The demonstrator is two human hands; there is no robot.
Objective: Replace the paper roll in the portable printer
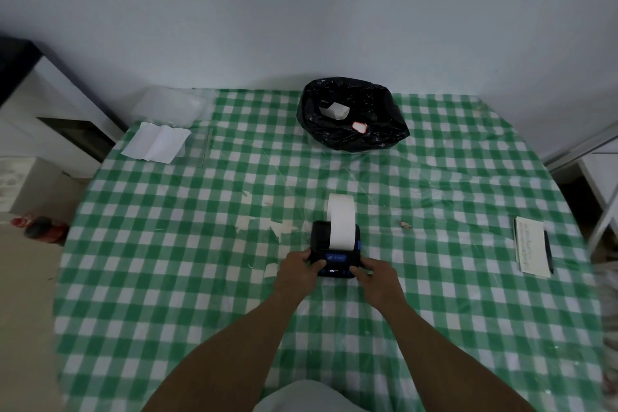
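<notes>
A small black portable printer (pixel 321 231) with a blue front panel sits on the green checked tablecloth (pixel 200 244) near the table's middle. A wide strip of white paper (pixel 341 221) comes out of its slot and curls up and away over the top. My left hand (pixel 299 273) grips the printer's near left corner, thumb on the front panel. My right hand (pixel 378 278) holds the near right corner. The roll inside is hidden.
A bin lined with a black bag (pixel 351 114) stands at the back, with paper scraps inside. Folded white paper (pixel 155 142) and a clear plastic tray (pixel 167 104) lie back left. A notepad with a pen (pixel 533 244) lies right.
</notes>
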